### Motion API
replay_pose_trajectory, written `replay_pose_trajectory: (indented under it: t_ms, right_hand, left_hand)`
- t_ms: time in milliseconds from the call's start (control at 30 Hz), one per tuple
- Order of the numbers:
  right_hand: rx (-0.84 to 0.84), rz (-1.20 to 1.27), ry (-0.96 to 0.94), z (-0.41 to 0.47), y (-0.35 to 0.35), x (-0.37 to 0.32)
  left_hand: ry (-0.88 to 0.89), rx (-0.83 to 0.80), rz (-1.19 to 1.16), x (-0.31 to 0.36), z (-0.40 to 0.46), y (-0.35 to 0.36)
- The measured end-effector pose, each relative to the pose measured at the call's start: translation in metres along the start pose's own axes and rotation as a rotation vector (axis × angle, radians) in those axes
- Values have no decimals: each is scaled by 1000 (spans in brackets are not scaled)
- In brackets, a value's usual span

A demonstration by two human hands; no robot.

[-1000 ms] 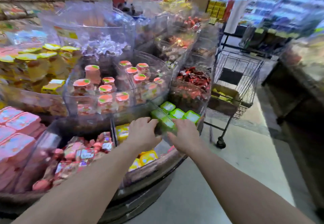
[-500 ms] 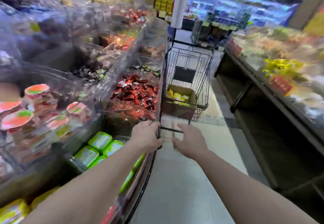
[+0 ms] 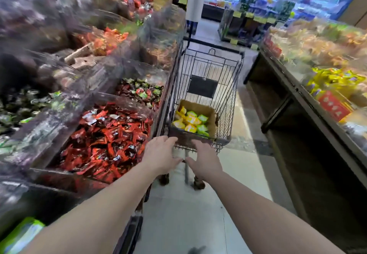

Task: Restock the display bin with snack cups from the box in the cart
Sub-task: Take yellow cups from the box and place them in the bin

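Note:
A black wire cart (image 3: 232, 95) stands in the aisle ahead. Inside it sits an open cardboard box (image 3: 210, 112) with several yellow and green snack cups (image 3: 190, 121). My left hand (image 3: 160, 154) and my right hand (image 3: 204, 162) are stretched out side by side just short of the cart's near end, fingers spread, both holding nothing. At the bottom left corner, a green-lidded snack cup (image 3: 21, 234) in the display bin is partly in view.
Clear plastic bins line the left side, the nearest one full of red candy wrappers (image 3: 107, 144), another with dark mixed candies (image 3: 141, 91) behind it. A dark counter with packaged snacks (image 3: 333, 87) runs along the right. The floor aisle (image 3: 190, 214) runs between them.
The view has swung right from the bin of green cups to the cart. Both hands left the cups in the bin and have reached toward the cart, now nearer.

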State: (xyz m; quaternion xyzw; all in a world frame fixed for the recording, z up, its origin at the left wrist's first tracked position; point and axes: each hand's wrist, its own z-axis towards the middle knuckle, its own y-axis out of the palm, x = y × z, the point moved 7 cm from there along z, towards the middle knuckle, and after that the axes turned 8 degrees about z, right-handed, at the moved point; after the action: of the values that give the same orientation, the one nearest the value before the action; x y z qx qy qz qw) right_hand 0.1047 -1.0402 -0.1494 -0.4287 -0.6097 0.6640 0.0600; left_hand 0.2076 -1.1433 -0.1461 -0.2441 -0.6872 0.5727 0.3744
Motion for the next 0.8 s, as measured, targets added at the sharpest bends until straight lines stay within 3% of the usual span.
replay_pose_trajectory:
  t_ms: [367,800]
  right_hand:
    - [-95,-68,-78,172,-103,139]
    - [-410,-125,-51,381,-39,183]
  left_hand:
    - [-193,-32,-100,69,181,25]
    - [-508,-252,-350,-4,347,114]
